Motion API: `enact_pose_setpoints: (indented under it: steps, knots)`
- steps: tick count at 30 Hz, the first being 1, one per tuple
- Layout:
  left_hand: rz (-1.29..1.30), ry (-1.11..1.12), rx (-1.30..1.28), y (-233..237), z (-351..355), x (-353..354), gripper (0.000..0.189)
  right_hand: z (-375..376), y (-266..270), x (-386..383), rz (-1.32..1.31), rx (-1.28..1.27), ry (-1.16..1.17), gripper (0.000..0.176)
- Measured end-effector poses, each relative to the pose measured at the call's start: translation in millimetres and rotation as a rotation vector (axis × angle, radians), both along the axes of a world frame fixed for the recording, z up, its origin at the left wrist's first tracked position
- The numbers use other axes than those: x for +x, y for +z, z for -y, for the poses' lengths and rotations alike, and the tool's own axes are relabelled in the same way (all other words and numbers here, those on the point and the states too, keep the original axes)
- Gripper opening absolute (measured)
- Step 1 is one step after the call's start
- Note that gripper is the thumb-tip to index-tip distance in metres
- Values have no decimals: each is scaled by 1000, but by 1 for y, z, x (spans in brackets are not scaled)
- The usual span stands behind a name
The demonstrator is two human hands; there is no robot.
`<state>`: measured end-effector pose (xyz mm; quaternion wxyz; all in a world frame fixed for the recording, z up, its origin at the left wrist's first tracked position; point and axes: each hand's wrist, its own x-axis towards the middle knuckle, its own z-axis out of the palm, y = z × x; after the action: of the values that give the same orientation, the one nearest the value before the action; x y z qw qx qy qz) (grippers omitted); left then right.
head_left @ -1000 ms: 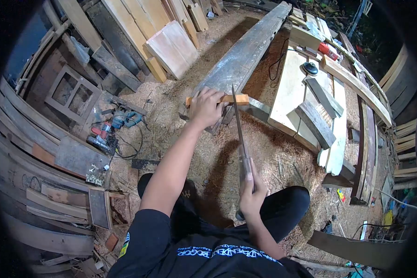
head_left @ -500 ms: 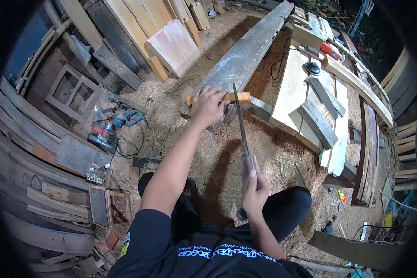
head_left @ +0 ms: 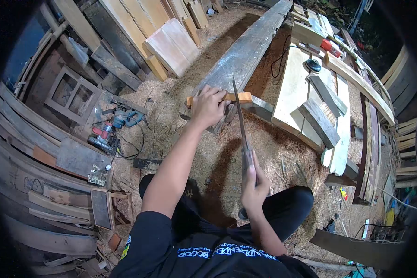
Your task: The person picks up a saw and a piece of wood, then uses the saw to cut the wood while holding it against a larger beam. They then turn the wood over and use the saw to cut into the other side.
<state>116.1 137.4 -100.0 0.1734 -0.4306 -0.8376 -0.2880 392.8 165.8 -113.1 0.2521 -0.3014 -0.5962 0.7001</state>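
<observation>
My left hand [head_left: 207, 107] is closed over a short orange-brown wood strip [head_left: 243, 97], pressing it across the near end of a long grey plank bench [head_left: 236, 60]. The strip's right end sticks out past the bench edge. In my right hand [head_left: 255, 187] is a hand saw [head_left: 243, 134], gripped by its handle, with the fingers wrapped round it. Its narrow blade points away from me and crosses the strip just right of my left hand. Whether the teeth have cut into the wood cannot be made out.
To the right stands a worktable of pale boards [head_left: 289, 92] with grey wood offcuts [head_left: 319, 125] and a round black-topped tool [head_left: 313, 66]. Power tools [head_left: 107, 132] lie on the left. Boards [head_left: 173, 46] lean at the back. Shavings cover the floor [head_left: 208, 162].
The saw and my right hand have shifted very slightly. My left hand stays on the wood strip, and the view has moved a little.
</observation>
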Motion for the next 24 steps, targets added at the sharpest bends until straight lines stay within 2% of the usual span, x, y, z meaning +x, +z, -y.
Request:
enact_pose_setpoints:
  steps: [2,5,8,9,12,17,20,22,24]
  knots:
    - [-9,-11,1,-3,0,-2,28,-17,3,-29,19,219,17,45]
    - [-14,-22,-11,-2,1,-3,28,-19,32,-49,58,112,63,44]
    - [-2,-12,-27,-2,1,-2,29,-10,0,-17,-39,231,22,45]
    - [-8,0,-19,-1,0,-2,29,-4,-13,-2,-164,308,10,46]
    - [15,-49,30,-4,2,-2,28,7,-15,13,-132,312,-25,47]
    - [-1,-40,-20,-2,0,-3,25,-17,-5,-50,-52,300,-34,44]
    - [-10,-15,-23,0,0,-4,26,-11,15,-37,10,154,15,44]
    - [-3,-14,-16,-3,1,-1,26,3,-4,-1,-18,211,2,45]
    - [54,14,-17,-1,-1,1,27,12,-13,26,-157,295,-28,44]
